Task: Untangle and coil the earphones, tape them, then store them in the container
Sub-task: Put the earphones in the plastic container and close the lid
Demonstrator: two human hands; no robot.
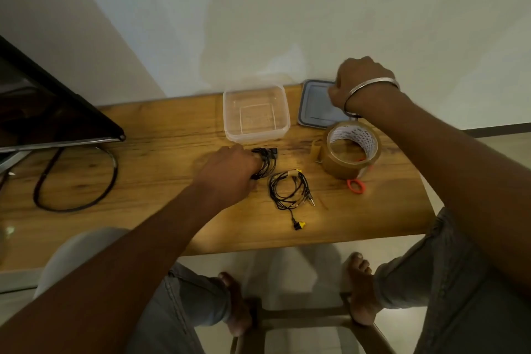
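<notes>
Wooden table [161,135], black earphones [265,162] under left hand [230,167]

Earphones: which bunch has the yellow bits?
The loose earphones lying untouched nearer the table's front edge. The all-black earphone bundle is under the left hand, closer to the container.

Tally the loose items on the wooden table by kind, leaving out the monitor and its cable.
Earphone bundles: 2 (coiled black bundle under the left hand; tangled set)
Clear container: 1
Grey lid: 1
Brown tape roll: 1
Scissors, orange handle: 1
Total: 6
</notes>
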